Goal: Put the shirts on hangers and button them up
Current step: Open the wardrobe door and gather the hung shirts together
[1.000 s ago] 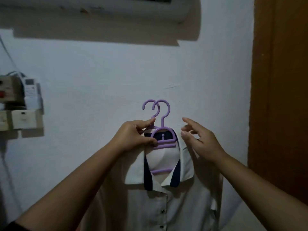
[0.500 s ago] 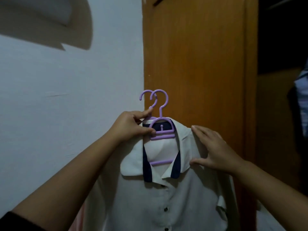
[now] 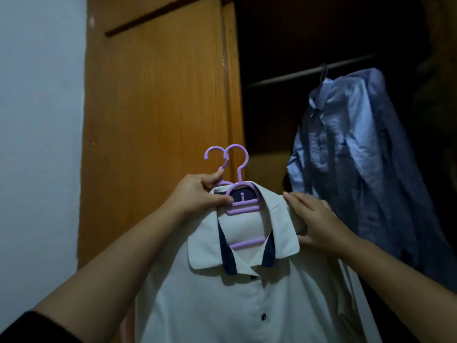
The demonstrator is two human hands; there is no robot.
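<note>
Held up before the wardrobe point(image 3: 158, 107), facing the rod point(image 3: 309, 73): white shirt point(image 3: 222, 305) on a purple hanger point(image 3: 241, 204), buttoned down the front, collar folded out. Left hand point(image 3: 197, 196) clenched on the hanger neck, taking the weight so the hooks stay free for the rod. Right hand point(image 3: 316, 219) laid over the shoulder, thumb under the collar edge, probably pinching cloth to keep it from sliding off. Two hooks visible; possibly a second hanger behind, hard to tell in this dim light. Blue shirt point(image 3: 358, 157) already hanging from the rod, well apart to the right.
</note>
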